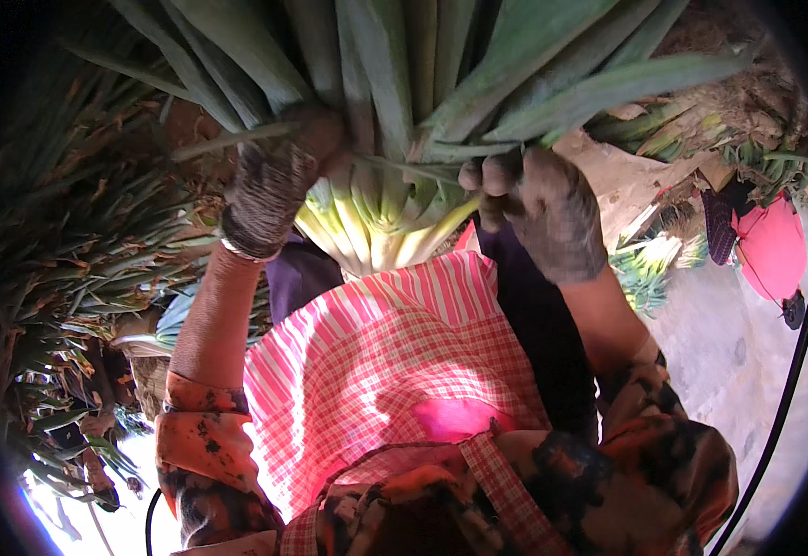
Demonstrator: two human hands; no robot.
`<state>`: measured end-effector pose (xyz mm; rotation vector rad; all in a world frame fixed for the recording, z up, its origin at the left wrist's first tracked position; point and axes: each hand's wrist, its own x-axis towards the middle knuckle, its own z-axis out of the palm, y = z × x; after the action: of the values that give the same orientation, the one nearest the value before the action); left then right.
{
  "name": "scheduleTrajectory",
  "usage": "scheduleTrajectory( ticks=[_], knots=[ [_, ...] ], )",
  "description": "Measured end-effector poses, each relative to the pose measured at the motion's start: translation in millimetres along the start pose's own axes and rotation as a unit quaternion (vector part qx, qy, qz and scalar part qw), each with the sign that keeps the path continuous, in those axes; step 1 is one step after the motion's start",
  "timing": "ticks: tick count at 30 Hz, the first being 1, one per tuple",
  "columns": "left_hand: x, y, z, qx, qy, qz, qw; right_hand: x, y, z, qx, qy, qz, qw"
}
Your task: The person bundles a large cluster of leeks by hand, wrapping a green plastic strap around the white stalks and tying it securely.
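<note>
A bunch of leeks point(385, 199) lies before my lap, its pale stalk ends toward me and its broad green leaves fanning away. A thin green strip point(413, 169) runs across the bunch between my hands. My left hand point(279, 181), in a dirty grey work glove, is closed at the bunch's left side, with a narrow leaf end point(228, 144) sticking out past it. My right hand point(547, 208), gloved alike and slightly blurred, has its fingers curled in at the strip's right end. What exactly each set of fingertips pinches is partly hidden.
A big heap of leeks with dry leaves point(98, 241) fills the left side. More leek bunches point(649, 264) lie on the pale ground at right. Beyond them is another person in pink point(770, 246). A black cable point(784, 408) runs down the right edge. My checked apron point(394, 343) covers my lap.
</note>
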<state>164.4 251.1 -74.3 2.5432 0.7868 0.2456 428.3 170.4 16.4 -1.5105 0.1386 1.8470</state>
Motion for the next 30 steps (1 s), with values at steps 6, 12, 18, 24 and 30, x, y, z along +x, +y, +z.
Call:
scheduleTrajectory(
  ticks=[6,12,18,24,30],
  knots=[
    [23,6,15,-0.143,-0.001,-0.01,0.99,-82,16,14,-0.293,0.119,-0.176,0.932],
    [5,-6,43,0.003,-0.011,0.046,0.999,-50,66,9,-0.403,0.098,-0.155,0.897],
    [15,-12,37,-0.09,-0.052,0.027,0.994,-29,90,18,-0.267,0.158,-0.12,0.943],
    [8,-13,50,-0.121,0.038,0.073,0.989,2,70,42,-0.562,0.168,-0.275,0.762],
    [10,-6,61,-0.091,0.111,0.072,0.987,-17,50,9,-0.322,0.188,-0.207,0.905]
  ],
)
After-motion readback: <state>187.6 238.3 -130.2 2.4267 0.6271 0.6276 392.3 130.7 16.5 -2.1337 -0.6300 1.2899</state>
